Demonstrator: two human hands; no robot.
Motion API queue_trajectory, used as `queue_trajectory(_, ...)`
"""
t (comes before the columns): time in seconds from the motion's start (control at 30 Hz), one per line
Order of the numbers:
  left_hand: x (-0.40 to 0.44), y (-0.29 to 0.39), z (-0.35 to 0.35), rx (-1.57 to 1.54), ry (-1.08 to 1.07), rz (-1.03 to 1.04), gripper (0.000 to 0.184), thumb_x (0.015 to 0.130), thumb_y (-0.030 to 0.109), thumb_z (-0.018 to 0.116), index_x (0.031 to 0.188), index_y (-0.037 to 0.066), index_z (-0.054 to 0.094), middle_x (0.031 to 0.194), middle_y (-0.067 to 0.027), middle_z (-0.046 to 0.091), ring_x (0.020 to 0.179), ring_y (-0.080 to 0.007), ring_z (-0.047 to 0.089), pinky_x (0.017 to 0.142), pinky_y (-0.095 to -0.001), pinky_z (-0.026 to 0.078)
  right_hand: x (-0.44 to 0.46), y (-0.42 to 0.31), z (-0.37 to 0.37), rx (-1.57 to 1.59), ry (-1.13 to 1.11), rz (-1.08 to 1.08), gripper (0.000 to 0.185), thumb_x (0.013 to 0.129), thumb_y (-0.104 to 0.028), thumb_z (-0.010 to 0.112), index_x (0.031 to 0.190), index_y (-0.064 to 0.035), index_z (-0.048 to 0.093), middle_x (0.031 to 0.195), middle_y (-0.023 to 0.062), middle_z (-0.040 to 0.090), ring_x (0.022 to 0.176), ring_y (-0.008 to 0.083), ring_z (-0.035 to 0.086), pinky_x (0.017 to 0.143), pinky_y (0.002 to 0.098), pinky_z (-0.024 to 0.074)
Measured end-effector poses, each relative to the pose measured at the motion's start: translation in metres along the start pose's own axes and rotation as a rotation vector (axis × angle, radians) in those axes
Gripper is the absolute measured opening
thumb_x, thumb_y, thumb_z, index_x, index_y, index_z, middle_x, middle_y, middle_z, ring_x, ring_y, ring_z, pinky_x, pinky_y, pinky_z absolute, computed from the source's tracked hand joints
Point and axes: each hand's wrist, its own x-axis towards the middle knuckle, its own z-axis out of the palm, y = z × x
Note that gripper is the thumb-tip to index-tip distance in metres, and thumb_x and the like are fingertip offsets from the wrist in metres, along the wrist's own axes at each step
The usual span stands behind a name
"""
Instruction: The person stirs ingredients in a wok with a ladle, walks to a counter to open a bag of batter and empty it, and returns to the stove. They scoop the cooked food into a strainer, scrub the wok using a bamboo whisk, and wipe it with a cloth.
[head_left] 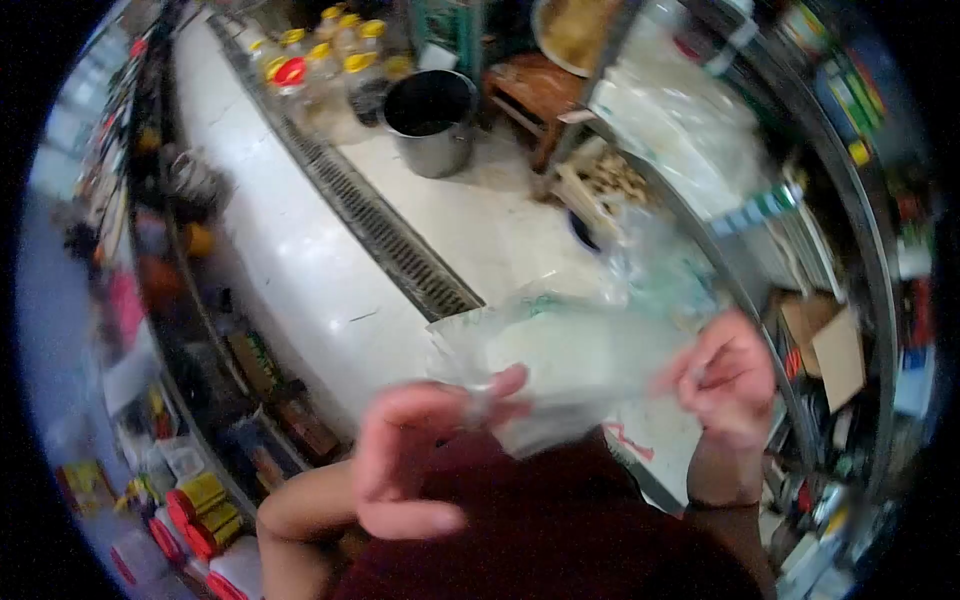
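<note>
Got a silvery-grey round metal pot, a reddish-brown wooden stool, and clear plastic jars with bright yellow lids.

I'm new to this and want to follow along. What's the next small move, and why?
Probably ease the plastic bag's sides apart: it looks flat, though blurred, and is stretched between the left hand and right hand.

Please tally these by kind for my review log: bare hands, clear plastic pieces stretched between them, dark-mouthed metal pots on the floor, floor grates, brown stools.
Bare hands, left hand and right hand: 2
Piece of clear plastic: 1
Metal pot: 1
Floor grate: 1
Brown stool: 1
Total: 6
</note>
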Motion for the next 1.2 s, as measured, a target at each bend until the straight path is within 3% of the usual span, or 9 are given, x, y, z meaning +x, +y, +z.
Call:
queue_trajectory(0.1, 0.007, 0.021, -0.044, 0.39, -0.129, 0.031, 0.08, 0.072, 0.01, 0.063, 0.132, 0.0, 0.011, 0.137, -0.0296, 0.015, 0.13, -0.0397, 0.008, 0.103, -0.0515, 0.006, 0.06, 0.028, 0.081, -0.053, -0.302, 0.177, 0.041, 0.066, 0.002, 0.061, 0.101, -0.0059, 0.041, 0.089, 0.0124, 0.059, 0.073, 0.013, 0.056, 0.061, 0.0226, 0.0402)
queue_trajectory(0.37, 0.047, 0.098, -0.207, 0.996, 0.272, 0.039, 0.088, 0.075, 0.032, 0.061, 0.135, -0.005, 0.007, 0.125, -0.0235, 0.039, 0.113, -0.0364, 0.041, 0.098, -0.0399, 0.027, 0.276, 0.114, 0.213, -0.161, -0.712, 0.331, 0.065, 0.066, 0.003, 0.065, 0.121, -0.0057, 0.031, 0.104, 0.0071, 0.046, 0.093, 0.0152, 0.05, 0.081, 0.0297, 0.0424)
queue_trajectory(0.57, 0.033, 0.155, -0.332, 0.609, 0.762, 0.023, 0.092, 0.077, 0.024, 0.063, 0.136, 0.001, -0.004, 0.107, -0.018, 0.055, 0.097, -0.0286, 0.054, 0.093, -0.0377, 0.035, 0.421, 0.139, 0.354, -0.198, -1.036, 0.468, 0.051, 0.071, 0.003, 0.061, 0.116, -0.0035, 0.038, 0.09, 0.0045, 0.049, 0.083, 0.0115, 0.05, 0.077, 0.0271, 0.0424)
queue_trajectory(0.6, 0.025, 0.173, -0.349, 0.635, 0.775, -0.099, 0.076, 0.081, 0.009, 0.055, 0.136, 0.007, 0.003, 0.124, -0.0188, 0.043, 0.114, -0.0265, 0.044, 0.091, -0.0376, 0.039, 0.444, 0.136, 0.378, -0.213, -1.086, 0.46, 0.051, 0.071, 0.003, 0.061, 0.116, -0.0035, 0.038, 0.09, 0.0045, 0.049, 0.083, 0.0115, 0.05, 0.077, 0.0271, 0.0424)
queue_trajectory(0.8, -0.06, 0.187, -0.551, 0.314, 1.228, -0.008, 0.059, 0.079, 0.018, 0.062, 0.127, 0.005, 0.032, 0.124, -0.0188, 0.043, 0.112, -0.026, 0.045, 0.091, -0.0385, 0.039, 0.576, 0.162, 0.507, -0.128, -1.076, 0.544, 0.043, 0.069, 0.009, 0.058, 0.107, -0.0047, 0.043, 0.08, 0.0024, 0.049, 0.077, 0.0108, 0.048, 0.074, 0.0246, 0.041)
queue_trajectory(0.87, -0.087, 0.171, -0.626, 0.774, 1.378, -0.498, 0.066, 0.075, 0.029, 0.065, 0.127, 0.004, 0.033, 0.119, -0.0156, 0.048, 0.107, -0.0265, 0.048, 0.092, -0.0387, 0.037, 0.616, 0.171, 0.554, -0.122, -1.095, 0.54, 0.041, 0.069, 0.009, 0.058, 0.105, -0.0047, 0.043, 0.079, 0.0024, 0.049, 0.077, 0.0108, 0.048, 0.074, 0.025, 0.0411)
queue_trajectory(1.0, -0.08, 0.205, -0.752, -0.127, 1.27, -0.304, 0.067, 0.078, 0.025, 0.063, 0.13, 0.006, 0.027, 0.131, -0.0148, 0.035, 0.112, -0.0279, 0.044, 0.091, -0.0413, 0.037, 0.689, 0.172, 0.65, -0.18, -1.035, 0.445, 0.039, 0.065, 0.007, 0.06, 0.099, -0.0045, 0.045, 0.075, 0.0038, 0.05, 0.073, 0.0143, 0.05, 0.075, 0.0314, 0.0416)
queue_trajectory(1.1, -0.049, 0.259, -0.85, -0.413, 1.083, 0.028, 0.061, 0.08, 0.018, 0.06, 0.131, 0.007, 0.027, 0.127, -0.0128, 0.04, 0.111, -0.0265, 0.045, 0.088, -0.0407, 0.04, 0.752, 0.174, 0.718, -0.164, -1.059, 0.317, 0.041, 0.063, 0.003, 0.063, 0.098, -0.0033, 0.044, 0.077, 0.005, 0.053, 0.075, 0.017, 0.054, 0.08, 0.0359, 0.0444)
queue_trajectory(1.2, -0.021, 0.354, -0.925, -0.309, 1.079, -0.083, 0.053, 0.082, 0.014, 0.057, 0.129, 0.009, 0.032, 0.12, -0.0104, 0.047, 0.11, -0.023, 0.046, 0.088, -0.0393, 0.041, 0.811, 0.177, 0.789, -0.112, -0.899, 0.156, 0.044, 0.058, 0.0, 0.065, 0.096, -0.0038, 0.043, 0.07, 0.0048, 0.051, 0.068, 0.0186, 0.055, 0.077, 0.0372, 0.0456)
